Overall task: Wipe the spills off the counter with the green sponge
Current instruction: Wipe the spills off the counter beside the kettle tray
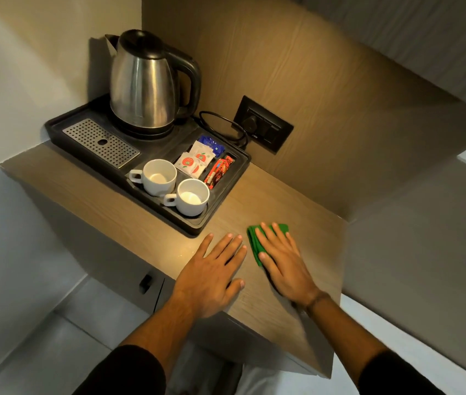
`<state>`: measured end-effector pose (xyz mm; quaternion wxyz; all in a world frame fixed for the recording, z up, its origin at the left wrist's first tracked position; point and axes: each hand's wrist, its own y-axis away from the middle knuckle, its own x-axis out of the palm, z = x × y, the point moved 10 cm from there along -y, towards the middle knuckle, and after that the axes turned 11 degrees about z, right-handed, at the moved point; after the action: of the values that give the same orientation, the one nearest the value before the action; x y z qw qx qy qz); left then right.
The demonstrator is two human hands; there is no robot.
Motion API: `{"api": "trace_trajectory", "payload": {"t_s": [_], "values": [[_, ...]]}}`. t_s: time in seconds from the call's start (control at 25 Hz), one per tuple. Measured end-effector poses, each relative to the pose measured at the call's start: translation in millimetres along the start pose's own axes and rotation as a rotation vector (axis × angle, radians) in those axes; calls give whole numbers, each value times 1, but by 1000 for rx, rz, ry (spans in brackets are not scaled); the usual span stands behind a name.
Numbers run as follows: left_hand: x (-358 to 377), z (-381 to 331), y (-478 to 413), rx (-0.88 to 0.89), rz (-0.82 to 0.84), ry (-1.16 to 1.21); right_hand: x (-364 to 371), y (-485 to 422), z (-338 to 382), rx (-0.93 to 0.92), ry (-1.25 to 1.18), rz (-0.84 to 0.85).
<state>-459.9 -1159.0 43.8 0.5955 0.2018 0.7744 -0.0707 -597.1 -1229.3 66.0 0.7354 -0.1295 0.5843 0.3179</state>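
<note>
A green sponge (254,238) lies flat on the wooden counter (283,201), right of the black tray. My right hand (283,263) presses flat on top of it, fingers spread, hiding most of it. My left hand (214,273) rests palm down on the counter just left of the sponge, holding nothing. Faint wet specks (187,252) glint on the counter left of my left hand, near the front edge.
A black tray (226,206) at the back left carries a steel kettle (146,84), two white cups (159,176), sachets (197,161) and a drip grate (102,142). A wall socket (263,124) with the kettle's cord sits behind. The counter's front edge is close under my wrists.
</note>
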Motion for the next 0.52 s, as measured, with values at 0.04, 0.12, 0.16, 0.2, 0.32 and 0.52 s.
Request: {"api": "trace_trajectory", "payload": {"t_s": [0.04, 0.12, 0.16, 0.2, 0.32, 0.52], "values": [[1, 2, -1, 2, 11, 0, 0, 25, -11, 10, -3, -12], [1, 3, -1, 6, 25, -8, -7, 43, -37, 150, -43, -16], [1, 3, -1, 6, 31, -13, -11, 39, -44, 262, -75, -35], [1, 2, -1, 8, 38, -14, -14, 36, -42, 351, -104, -60], [3, 1, -1, 9, 50, -20, 5, 46, 2, 338, -64, -94], [-1, 0, 0, 20, 87, -21, 22, 91, 17, 407, -57, -97]]}}
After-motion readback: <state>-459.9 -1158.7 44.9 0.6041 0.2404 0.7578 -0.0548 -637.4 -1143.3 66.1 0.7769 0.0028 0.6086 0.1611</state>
